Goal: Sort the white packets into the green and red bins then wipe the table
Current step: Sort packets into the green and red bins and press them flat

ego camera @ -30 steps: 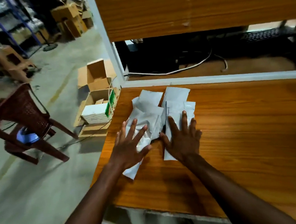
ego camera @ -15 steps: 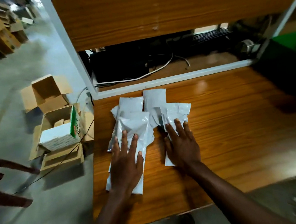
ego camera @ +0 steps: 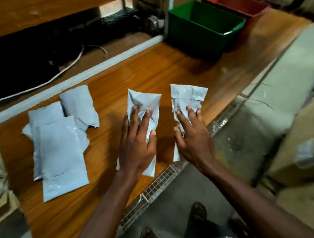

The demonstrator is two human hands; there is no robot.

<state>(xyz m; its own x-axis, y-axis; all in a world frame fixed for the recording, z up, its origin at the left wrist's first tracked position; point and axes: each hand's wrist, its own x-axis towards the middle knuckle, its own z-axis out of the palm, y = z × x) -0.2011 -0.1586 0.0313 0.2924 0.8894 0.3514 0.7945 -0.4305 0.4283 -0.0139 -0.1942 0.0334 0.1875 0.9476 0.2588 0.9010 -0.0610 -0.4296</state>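
Head view: each hand, left hand [ego camera: 135, 146] and right hand [ego camera: 193, 142], gripping one crinkled plastic packet.

The packets [ego camera: 61, 154] are plain pale grey-white, glossy and unprinted, some creased. The bench [ego camera: 147, 75] is warm orange-brown with streaked wood grain and a white strip along its back edge. One bin [ego camera: 197, 31] is solid dark green, the other bin [ego camera: 237, 3] behind it flat red. A white cable [ego camera: 65, 69] crosses the black recess.
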